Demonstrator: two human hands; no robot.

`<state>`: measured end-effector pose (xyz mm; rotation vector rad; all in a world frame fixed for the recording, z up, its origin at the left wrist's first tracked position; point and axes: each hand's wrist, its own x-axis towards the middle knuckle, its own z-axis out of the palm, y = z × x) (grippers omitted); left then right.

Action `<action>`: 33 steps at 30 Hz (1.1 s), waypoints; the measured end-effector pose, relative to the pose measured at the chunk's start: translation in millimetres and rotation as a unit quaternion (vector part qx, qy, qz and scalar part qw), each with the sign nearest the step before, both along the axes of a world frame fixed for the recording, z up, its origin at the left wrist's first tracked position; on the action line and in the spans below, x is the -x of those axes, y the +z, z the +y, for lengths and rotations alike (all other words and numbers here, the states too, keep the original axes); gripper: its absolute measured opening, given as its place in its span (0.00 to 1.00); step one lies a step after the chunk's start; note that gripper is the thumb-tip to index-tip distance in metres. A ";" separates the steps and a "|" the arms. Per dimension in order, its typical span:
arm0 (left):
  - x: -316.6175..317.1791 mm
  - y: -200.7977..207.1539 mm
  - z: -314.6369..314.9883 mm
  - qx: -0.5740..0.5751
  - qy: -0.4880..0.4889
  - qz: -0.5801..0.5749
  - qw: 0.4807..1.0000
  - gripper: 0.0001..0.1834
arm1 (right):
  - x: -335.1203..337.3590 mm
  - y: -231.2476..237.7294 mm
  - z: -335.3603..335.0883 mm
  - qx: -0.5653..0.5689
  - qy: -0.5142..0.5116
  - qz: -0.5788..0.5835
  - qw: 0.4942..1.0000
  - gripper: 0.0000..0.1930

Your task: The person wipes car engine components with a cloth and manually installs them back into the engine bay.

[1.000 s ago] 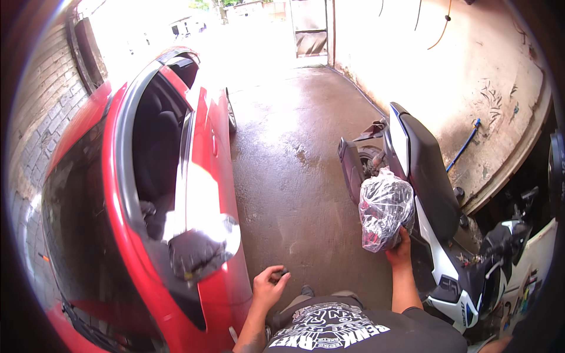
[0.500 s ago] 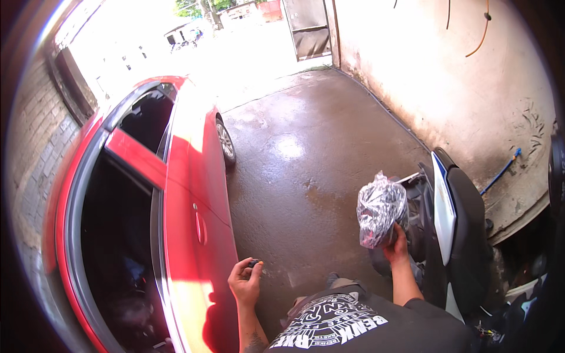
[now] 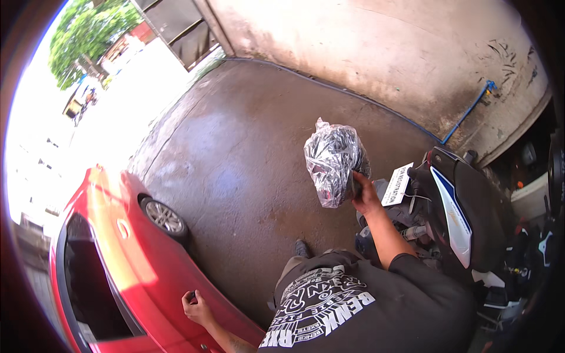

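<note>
My right hand (image 3: pixel 368 199) grips a bulky bundle wrapped in clear, crinkled plastic (image 3: pixel 334 162), held out in front of me above the wet floor. Something dark shows through the wrap, but its kind is hidden. Low on the left, my left hand (image 3: pixel 199 312) is closed in a pinch on a small black object (image 3: pixel 192 298), too small to make out. This hand is in front of the side of a red car (image 3: pixel 170 276). To the right of my right forearm stands a motorcycle (image 3: pixel 479 206) with a black seat and a white-and-blue side panel.
A white card (image 3: pixel 398 185) is fixed at the motorcycle's rear. Beyond the wet concrete floor (image 3: pixel 253 117) runs a stained wall (image 3: pixel 329 41) with a blue pipe (image 3: pixel 462 122). The car's rear wheel (image 3: pixel 165 216) stands on the left. A gate (image 3: pixel 176 29) stands at the far opening.
My view has swung to the right, and the car now sits lower left. The wrapped bundle is farther forward, with my right arm stretched out more. Both hands keep their hold.
</note>
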<state>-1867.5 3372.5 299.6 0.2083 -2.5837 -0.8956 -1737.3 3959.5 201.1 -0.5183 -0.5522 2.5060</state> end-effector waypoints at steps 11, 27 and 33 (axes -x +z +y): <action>326.5 50.5 518.1 0.031 -0.470 0.044 0.881 0.12 | -1.8 -45.9 185.2 -0.013 -0.292 0.072 0.954 0.21; 237.1 -44.0 1145.7 -0.079 -0.643 -0.455 0.611 0.15 | -73.3 -59.0 446.0 -0.234 -0.614 -0.207 0.725 0.20; 94.4 -74.3 1371.7 0.020 -0.748 -0.436 0.499 0.15 | -158.9 -82.1 528.7 0.170 -0.712 -0.096 0.674 0.18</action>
